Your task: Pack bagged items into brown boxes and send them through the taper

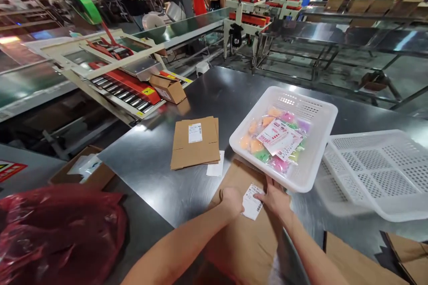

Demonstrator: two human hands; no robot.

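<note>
A white printed label [253, 202] with a barcode lies between my hands, over brown cardboard [234, 180]. My left hand [231, 200] is closed, its fingers curled at the label's left edge. From the other side, the thumb of my right hand [277, 198] presses on the label, while its other fingers are partly hidden near the basket. Just beyond is a white plastic basket [321, 142] holding clear bags of colourful pieces [254, 144] and printed cards [281, 139]. Left of it rest flattened cardboard boxes [195, 151] with a shipping label on top.
Stacked white baskets [388, 164] stand at right. A small carton [169, 89] sits at the end of a roller machine [123, 91]. Red plastic [60, 236] and an open box [83, 169] are at left. More cardboard [357, 262] lies front right. Two people are at the back.
</note>
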